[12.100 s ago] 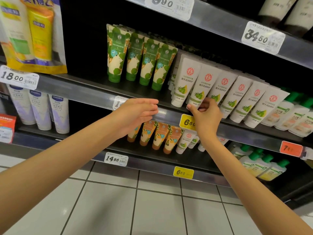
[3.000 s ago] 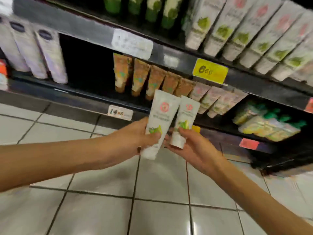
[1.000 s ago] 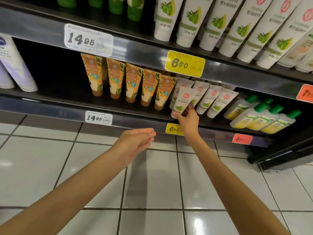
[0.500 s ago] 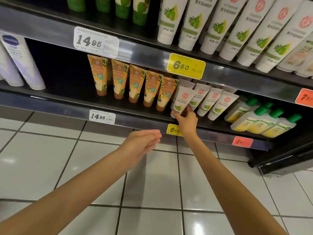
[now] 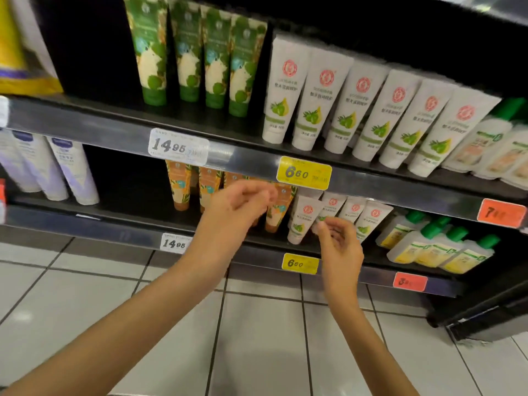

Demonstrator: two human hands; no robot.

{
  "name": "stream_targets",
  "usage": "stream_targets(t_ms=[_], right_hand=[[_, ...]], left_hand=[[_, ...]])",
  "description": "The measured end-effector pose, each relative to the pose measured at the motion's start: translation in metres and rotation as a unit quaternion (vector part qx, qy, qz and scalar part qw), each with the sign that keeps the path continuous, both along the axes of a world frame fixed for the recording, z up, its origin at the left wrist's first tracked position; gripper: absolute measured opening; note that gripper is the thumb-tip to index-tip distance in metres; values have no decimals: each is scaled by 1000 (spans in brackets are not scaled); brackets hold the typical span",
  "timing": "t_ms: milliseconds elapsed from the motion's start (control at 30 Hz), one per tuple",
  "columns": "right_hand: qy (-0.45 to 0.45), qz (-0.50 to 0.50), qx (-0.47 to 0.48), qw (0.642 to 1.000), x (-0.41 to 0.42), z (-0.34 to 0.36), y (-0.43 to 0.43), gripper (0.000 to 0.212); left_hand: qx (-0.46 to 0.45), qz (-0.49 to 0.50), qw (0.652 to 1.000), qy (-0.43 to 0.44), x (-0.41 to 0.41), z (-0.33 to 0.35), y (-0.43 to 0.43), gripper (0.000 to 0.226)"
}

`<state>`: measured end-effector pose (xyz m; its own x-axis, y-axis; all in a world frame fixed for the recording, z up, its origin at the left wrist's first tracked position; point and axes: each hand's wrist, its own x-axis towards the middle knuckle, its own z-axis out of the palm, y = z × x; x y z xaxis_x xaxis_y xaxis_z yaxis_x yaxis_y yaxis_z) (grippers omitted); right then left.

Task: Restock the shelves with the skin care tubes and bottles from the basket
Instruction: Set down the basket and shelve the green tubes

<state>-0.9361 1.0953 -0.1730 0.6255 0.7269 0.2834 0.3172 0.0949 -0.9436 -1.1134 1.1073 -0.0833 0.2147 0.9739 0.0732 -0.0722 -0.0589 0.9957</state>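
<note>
White tube (image 5: 302, 221) stands cap-down, tilted, just left of my right hand (image 5: 341, 247), the nearer one. Both it and my left hand (image 5: 240, 205) are loosely curled, empty.

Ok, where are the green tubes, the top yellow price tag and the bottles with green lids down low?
green tubes (image 5: 215, 61), head view, body of the third tube.
top yellow price tag (image 5: 304, 173), head view, middle of the tag.
green-lidded bottles (image 5: 465, 260), head view, yellow label of the rightmost bottle.
</note>
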Motion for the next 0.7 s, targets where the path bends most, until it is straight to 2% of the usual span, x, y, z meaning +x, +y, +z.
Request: stream_targets(t_ms=[100, 167, 233, 367, 467, 700], right_hand=[[-56, 39, 57, 996, -7, 54, -6, 14], [-70, 50, 78, 993, -10, 89, 3, 16], [-91, 45, 84, 991, -13, 116, 18, 18], [-157, 26, 64, 985, -19, 136, 43, 29], [-182, -4, 63, 981, -23, 137, 54, 30], [-171, -32, 48, 984, -29, 127, 67, 36]], left_hand=[[135, 96, 986, 22, 2, 42, 21, 14], [163, 159, 973, 24, 9, 57, 41, 18], [156, 186, 969, 42, 20, 64, 63, 29], [141, 166, 967, 129, 40, 65, 94, 45], [125, 169, 968, 141, 50, 64, 102, 44], [138, 178, 957, 182, 56, 58, 109, 39]])
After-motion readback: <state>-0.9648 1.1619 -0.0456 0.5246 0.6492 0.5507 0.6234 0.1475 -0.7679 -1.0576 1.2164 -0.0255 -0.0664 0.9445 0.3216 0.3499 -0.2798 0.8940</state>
